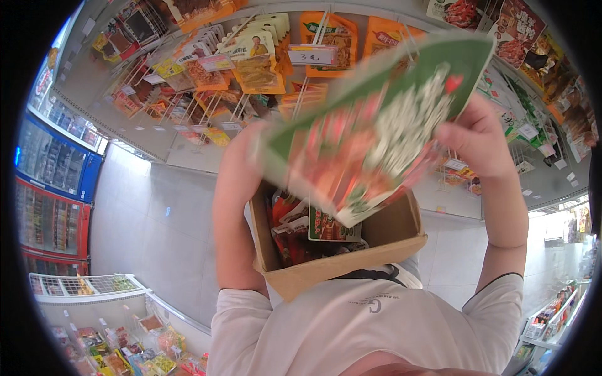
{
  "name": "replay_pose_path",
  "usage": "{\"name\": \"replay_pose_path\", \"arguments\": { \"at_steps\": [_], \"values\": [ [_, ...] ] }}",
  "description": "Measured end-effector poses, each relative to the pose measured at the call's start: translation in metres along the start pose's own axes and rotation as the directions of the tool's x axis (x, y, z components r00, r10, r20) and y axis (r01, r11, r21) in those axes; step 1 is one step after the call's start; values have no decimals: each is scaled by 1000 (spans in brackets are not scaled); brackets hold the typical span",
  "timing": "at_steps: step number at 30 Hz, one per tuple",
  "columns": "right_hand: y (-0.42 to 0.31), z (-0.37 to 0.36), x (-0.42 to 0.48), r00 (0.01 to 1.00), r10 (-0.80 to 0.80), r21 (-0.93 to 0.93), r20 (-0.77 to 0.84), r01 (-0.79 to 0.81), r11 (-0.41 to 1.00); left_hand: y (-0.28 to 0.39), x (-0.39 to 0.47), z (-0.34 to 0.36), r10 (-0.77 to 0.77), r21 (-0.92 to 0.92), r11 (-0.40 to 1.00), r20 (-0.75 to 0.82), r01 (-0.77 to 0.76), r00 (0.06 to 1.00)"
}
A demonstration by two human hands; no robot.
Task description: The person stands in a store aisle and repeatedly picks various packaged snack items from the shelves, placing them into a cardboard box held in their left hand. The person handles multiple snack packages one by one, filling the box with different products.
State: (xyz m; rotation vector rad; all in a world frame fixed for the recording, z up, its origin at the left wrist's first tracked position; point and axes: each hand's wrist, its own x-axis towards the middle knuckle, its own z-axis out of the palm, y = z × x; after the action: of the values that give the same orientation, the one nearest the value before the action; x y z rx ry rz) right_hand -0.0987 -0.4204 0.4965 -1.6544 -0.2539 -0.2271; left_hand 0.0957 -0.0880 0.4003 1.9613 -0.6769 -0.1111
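Observation:
A large green and white printed food bag [371, 136], blurred by motion, is held up in front of my chest, tilted, between both hands. My right hand [475, 136] grips its upper right edge, thumb on the front. My left hand [249, 145] is at the bag's left end, its fingers mostly hidden behind the bag and blurred. Below the bag, an uncovered cardboard box [345, 261] rests against my front. Inside the box lie red packets [291, 230] and a green and red packet [329, 228], partly covered by the bag.
A wall rack ahead carries hanging snack packets [258, 61] on metal hooks with price tags. Glass-door coolers [51, 211] stand at far left. A shelf unit with packaged food [141, 338] is at lower left, and another stocked shelf [550, 319] at lower right.

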Motion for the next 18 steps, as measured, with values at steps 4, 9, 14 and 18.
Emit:
{"name": "replay_pose_path", "arguments": {
  "at_steps": [4,9,14,18],
  "values": [
    [0,27,25,859,-48,-260,510,207,943,6,-3,-2,-40,32,999,13,40,999],
    [0,59,54,765,207,-420,610,91,903,1,-4,0,42,23,999,2,-42,999],
    [18,62,77,716,305,-455,628,20,890,-6,2,4,-23,-54,998,17,24,1000],
    [54,63,90,653,323,-511,685,114,852,4,0,2,72,61,996,-10,-72,997]
  ]
}}
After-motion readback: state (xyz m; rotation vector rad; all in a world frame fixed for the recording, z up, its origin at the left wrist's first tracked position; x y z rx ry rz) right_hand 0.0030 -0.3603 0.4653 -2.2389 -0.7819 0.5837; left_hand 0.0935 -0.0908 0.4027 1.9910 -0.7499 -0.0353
